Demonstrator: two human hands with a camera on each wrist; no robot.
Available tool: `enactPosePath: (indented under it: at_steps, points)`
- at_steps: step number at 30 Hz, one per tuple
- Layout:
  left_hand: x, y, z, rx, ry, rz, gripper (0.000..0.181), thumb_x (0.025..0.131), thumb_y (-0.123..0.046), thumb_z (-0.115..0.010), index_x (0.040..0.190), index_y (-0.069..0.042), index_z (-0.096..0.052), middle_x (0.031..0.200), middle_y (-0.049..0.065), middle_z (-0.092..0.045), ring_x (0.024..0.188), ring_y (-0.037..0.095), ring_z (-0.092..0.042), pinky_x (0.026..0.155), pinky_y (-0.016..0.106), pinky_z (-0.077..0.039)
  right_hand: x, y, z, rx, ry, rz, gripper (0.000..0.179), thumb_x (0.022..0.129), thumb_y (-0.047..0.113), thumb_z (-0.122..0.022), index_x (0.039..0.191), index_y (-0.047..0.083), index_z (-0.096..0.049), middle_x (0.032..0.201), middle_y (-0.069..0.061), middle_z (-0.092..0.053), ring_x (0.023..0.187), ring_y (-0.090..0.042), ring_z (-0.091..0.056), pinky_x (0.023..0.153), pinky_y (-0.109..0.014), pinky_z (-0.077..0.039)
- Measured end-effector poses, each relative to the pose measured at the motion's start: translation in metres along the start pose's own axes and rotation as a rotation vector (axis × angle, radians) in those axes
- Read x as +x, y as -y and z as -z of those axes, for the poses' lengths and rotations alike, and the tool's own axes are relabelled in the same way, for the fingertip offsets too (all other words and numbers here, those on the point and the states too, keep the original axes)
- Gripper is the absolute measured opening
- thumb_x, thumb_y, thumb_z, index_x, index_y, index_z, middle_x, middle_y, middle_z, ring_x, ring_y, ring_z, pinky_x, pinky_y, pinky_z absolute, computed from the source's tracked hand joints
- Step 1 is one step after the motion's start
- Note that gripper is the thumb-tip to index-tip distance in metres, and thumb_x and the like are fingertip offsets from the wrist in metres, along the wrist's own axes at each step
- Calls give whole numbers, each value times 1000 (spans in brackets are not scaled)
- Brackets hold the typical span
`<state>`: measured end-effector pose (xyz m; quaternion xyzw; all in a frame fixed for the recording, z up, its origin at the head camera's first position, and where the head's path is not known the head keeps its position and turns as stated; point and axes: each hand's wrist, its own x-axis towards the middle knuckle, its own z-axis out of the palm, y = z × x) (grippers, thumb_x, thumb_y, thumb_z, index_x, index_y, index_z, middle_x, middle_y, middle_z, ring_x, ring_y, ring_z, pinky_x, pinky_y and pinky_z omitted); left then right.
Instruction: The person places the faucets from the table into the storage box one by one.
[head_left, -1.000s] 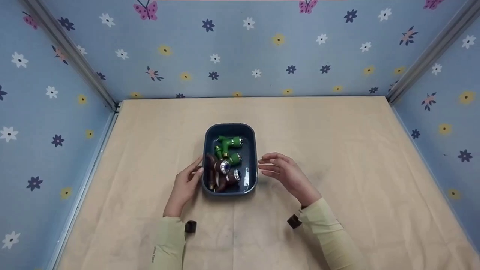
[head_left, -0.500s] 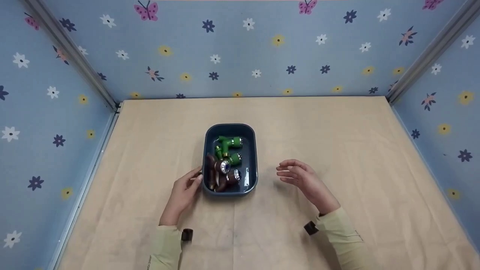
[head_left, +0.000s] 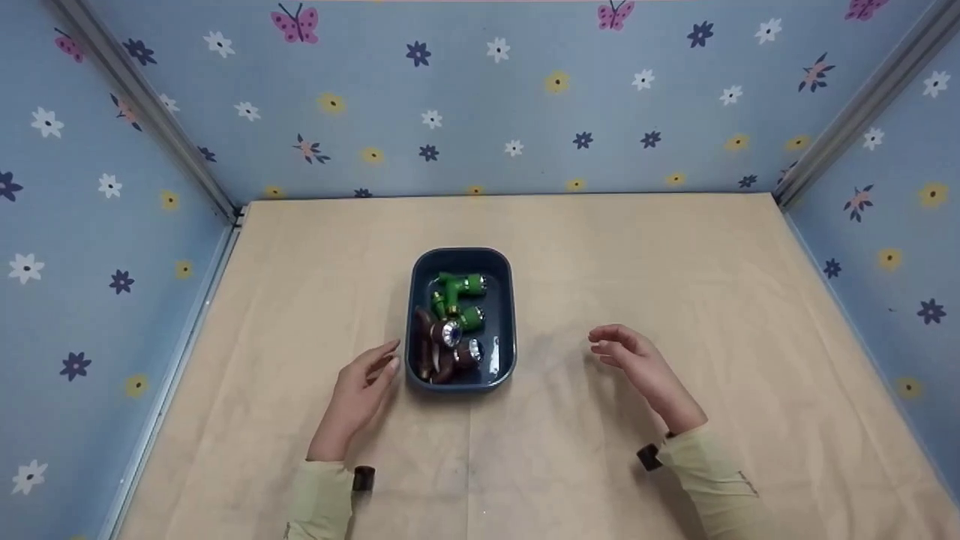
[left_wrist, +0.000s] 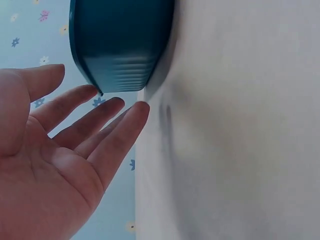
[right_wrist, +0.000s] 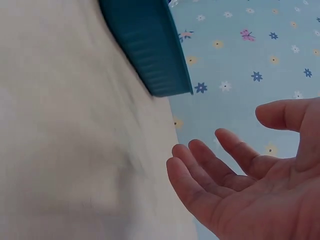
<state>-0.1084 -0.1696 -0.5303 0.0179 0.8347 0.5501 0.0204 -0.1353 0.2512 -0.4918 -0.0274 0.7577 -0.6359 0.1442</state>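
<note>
A dark blue rectangular tub (head_left: 513, 322) stands on the cloth in the head view. In its far half lie green, tap-like pieces (head_left: 454, 289) with silvery ends. Brown pieces (head_left: 444, 367) of similar curved shape, also silver-ended, lie in the near left part. They overlap, so their exact kind and number are hard to tell. My left hand (head_left: 360, 397) is just left of the tub, fingers spread and holding nothing; a narrow gap shows between fingertips and wall. Farther off on the right, my right hand (head_left: 649, 375) hovers with loosely bent fingers and an empty palm.
A beige cloth (head_left: 675, 262) covers the table. Blue flowered panels (head_left: 480, 97) enclose the back and both sides, with metal posts (head_left: 150, 112) at the corners. Small dark devices (head_left: 364, 478) sit at both wrists.
My right hand has moved right, away from the tub. My left hand has let go of the tub's left wall and drawn back slightly left and nearer. Tub and contents stay put.
</note>
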Motion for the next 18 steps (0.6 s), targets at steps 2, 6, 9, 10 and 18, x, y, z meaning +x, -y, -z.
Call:
enactPosePath:
  at_steps: [2,6,9,10,18]
  points:
    - [2,0,2,30,-4,-11,39,99,-20,-54,135,-7,-54,137,14,-51,123,29,-50,98,43,-44,1,0,2,-59,-15,8,34,100,14,-49,127,-7,-50,130,-27,-48,121,-39,-48,100,-45,-40]
    - [6,-1,7,43,0,-36,40,100,-20,-53,136,-4,-52,140,15,-47,128,29,-45,103,42,-38,2,0,6,-207,-52,30,36,99,14,-51,130,-5,-50,132,-23,-50,120,-34,-49,98,-44,-42]
    - [10,-3,9,89,-12,-69,41,100,-20,-53,137,-3,-51,142,16,-46,132,30,-40,107,43,-33,3,0,7,-315,-78,78,37,98,14,-54,131,-2,-51,134,-19,-50,121,-34,-49,99,-46,-41]
    - [12,-4,9,113,-17,-78,41,100,-21,-53,137,-3,-51,142,16,-45,133,30,-39,108,43,-31,3,-1,7,-343,-82,104,38,98,13,-55,132,-2,-50,135,-19,-50,122,-36,-48,100,-48,-40]
    - [21,-9,11,288,-41,-116,45,101,-24,-51,141,-6,-47,147,16,-39,138,33,-28,111,49,-22,8,-7,5,-652,-82,271,49,96,20,-60,138,1,-46,140,-17,-43,131,-33,-37,104,-51,-32]
